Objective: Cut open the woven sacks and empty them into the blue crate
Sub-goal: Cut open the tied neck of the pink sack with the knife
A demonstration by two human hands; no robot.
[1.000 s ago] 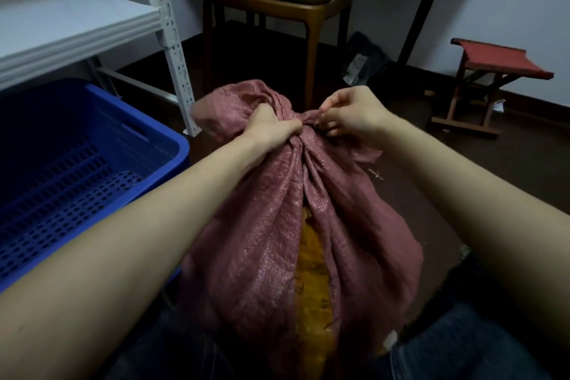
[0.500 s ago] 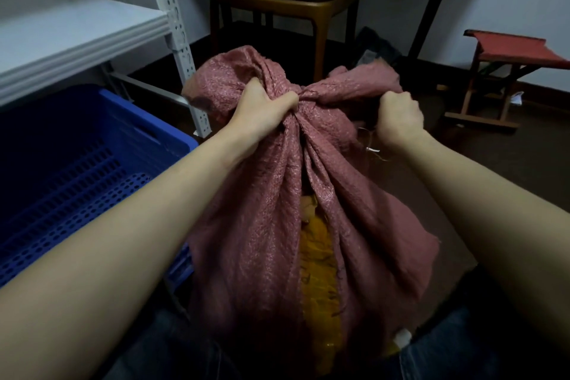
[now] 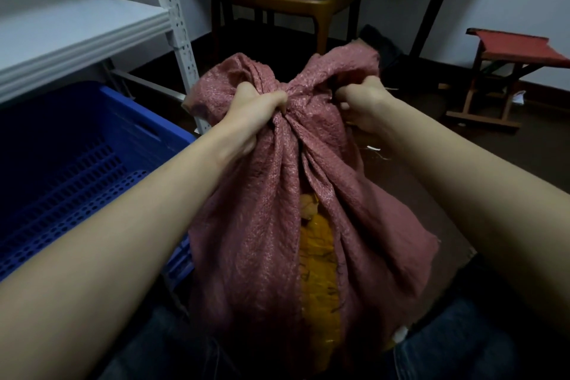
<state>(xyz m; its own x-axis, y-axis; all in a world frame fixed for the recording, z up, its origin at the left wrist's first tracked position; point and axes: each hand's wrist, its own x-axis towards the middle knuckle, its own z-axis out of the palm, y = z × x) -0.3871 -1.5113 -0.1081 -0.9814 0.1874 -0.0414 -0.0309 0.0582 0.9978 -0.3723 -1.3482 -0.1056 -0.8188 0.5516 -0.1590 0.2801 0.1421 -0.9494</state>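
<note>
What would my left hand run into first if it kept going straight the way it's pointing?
The left hand grips the gathered neck of the pink sack, so the sack comes first. Past it, probably the wooden chair, though depth is unclear.

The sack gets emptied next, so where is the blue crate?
In the head view, the blue crate sits low on the left, below the white shelf and right beside the pink sack.
</note>
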